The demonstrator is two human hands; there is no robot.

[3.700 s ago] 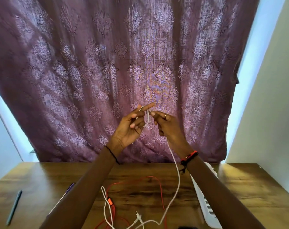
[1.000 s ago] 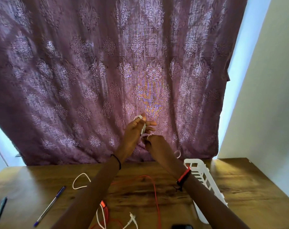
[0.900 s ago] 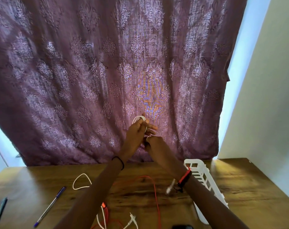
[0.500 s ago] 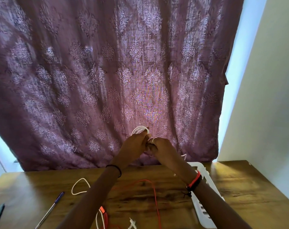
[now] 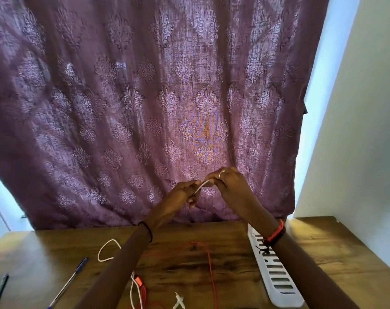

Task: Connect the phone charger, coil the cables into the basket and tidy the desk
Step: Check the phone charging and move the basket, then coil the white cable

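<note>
The left hand [image 5: 178, 198] and right hand [image 5: 233, 186] each pinch an end of a short stretch of white cable [image 5: 202, 186], held up before the curtain [image 5: 122, 108]. Below them, a red cable [image 5: 209, 264] lies on the desk [image 5: 337, 253] beside the basket [image 5: 276, 277].

We read no text, label, brand, number or sign. The curtain [image 5: 145, 108] carries ornament only; the blue pen [image 5: 68, 283] and the basket [image 5: 277, 286] show no legible marking.
</note>
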